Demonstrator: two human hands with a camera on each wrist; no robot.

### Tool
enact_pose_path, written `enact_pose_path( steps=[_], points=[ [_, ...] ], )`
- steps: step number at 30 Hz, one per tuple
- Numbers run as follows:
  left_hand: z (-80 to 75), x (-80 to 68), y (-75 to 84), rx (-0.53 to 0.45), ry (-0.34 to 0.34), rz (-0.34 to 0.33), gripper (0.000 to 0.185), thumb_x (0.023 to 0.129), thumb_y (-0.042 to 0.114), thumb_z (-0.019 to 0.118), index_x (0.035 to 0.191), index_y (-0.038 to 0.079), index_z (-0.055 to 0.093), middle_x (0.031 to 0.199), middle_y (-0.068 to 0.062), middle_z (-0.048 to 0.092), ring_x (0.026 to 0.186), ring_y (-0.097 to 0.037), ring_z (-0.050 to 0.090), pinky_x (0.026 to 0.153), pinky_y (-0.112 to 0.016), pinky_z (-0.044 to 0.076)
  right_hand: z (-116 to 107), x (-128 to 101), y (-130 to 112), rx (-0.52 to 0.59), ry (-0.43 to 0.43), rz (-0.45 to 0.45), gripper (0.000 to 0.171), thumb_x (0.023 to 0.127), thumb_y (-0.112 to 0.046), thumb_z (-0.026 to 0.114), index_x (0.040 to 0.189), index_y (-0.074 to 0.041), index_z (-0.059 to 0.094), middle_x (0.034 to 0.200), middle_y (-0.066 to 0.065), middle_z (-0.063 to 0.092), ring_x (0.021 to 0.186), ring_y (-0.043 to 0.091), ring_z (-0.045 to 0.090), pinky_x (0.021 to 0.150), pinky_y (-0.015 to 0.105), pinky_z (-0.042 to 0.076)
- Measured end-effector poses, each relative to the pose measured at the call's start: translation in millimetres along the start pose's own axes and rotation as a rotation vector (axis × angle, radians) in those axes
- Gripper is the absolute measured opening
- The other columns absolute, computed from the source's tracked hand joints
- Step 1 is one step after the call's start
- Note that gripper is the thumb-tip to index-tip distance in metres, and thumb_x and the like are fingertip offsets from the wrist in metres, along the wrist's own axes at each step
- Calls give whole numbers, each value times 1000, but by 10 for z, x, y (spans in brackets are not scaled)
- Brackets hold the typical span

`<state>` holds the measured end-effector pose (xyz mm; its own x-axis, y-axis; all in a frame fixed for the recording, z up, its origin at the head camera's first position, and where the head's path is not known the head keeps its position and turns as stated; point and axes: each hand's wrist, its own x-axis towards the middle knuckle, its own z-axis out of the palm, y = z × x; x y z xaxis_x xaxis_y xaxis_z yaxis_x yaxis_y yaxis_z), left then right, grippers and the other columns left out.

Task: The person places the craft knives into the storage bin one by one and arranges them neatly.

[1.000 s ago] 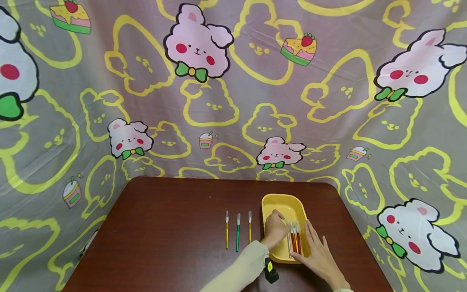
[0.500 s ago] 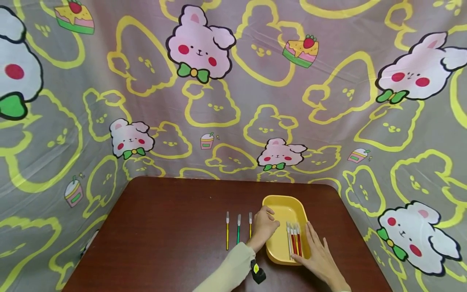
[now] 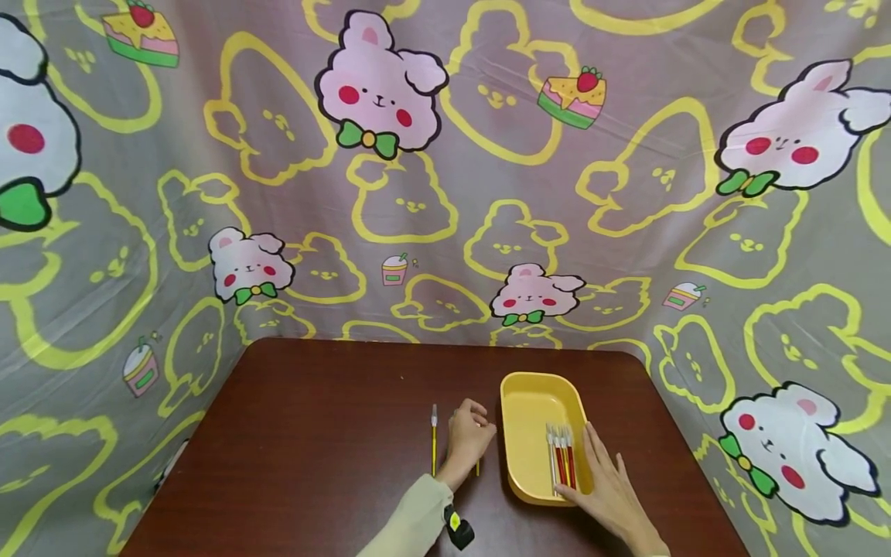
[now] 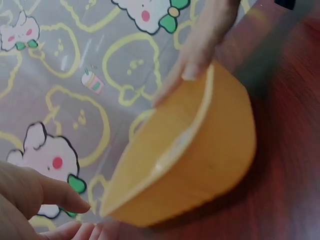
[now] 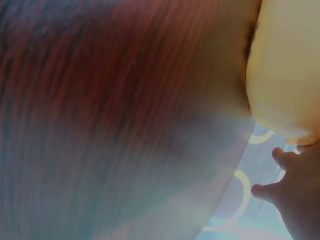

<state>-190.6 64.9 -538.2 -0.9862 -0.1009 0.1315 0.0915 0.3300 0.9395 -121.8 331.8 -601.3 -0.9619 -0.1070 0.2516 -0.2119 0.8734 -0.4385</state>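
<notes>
Left hand (image 3: 469, 437) over table (image 3: 334, 433), just left of yellow box (image 3: 525, 437); fingers loosely bent, thumb apart from fingertips, nothing seen gripped. Yellow pen (image 3: 434, 445) lies to its left; second yellow pen (image 3: 477, 469) partly hidden by it. Right hand (image 3: 616, 495) rests on box's near right rim, fingers straight, unclenched. Several pens (image 3: 564, 460) lie inside box, right side.

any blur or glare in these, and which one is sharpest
Head view: sharpest, pens distinct inside the yellow tray; left wrist: the right hand and tray rim look blurred; right wrist: a pale haze veils the lower table, and its grain looks smeared.
</notes>
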Motion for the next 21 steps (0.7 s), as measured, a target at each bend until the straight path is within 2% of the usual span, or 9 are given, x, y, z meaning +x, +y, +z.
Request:
enact_pose_path(
  steps=[1, 2, 6, 13, 21],
  points=[
    [-20, -8, -36, 8, 6, -7, 24, 70, -6, 73, 91, 2, 66, 74, -7, 67, 68, -11, 58, 73, -35, 54, -3, -2, 0, 3, -2, 2, 116, 83, -53, 84, 164, 4, 24, 169, 27, 25, 145, 54, 39, 109, 82, 21],
    [-41, -15, -69, 14, 16, -11, 24, 69, -7, 73, 90, 2, 66, 73, -6, 67, 67, -12, 59, 65, -33, 51, -5, -2, 2, 4, -6, 5, 116, 84, -53, 84, 165, 4, 24, 169, 27, 25, 145, 54, 39, 109, 82, 20],
    [-133, -21, -169, 33, 17, -32, 23, 70, -4, 75, 90, 2, 66, 72, -1, 66, 65, -13, 60, 61, -30, 49, -15, -5, -4, 2, -6, 3, 116, 83, -53, 84, 165, 3, 24, 169, 26, 25, 145, 54, 40, 109, 82, 20],
    [-234, -7, -300, 22, 26, -59, 21, 71, -5, 74, 90, 1, 66, 75, -3, 68, 69, -16, 63, 65, -32, 52, 5, 1, -8, 3, -2, -8, 114, 83, -52, 84, 164, 4, 27, 172, 21, 21, 140, 56, 45, 109, 82, 22],
    [-367, 26, -437, 78, 38, -110, 26, 73, -4, 77, 98, -2, 72, 76, -3, 72, 73, -22, 68, 68, -37, 55, 6, -2, -9, 4, 8, -14, 113, 84, -52, 84, 163, 5, 28, 174, 18, 19, 136, 57, 49, 108, 83, 22]
  ],
)
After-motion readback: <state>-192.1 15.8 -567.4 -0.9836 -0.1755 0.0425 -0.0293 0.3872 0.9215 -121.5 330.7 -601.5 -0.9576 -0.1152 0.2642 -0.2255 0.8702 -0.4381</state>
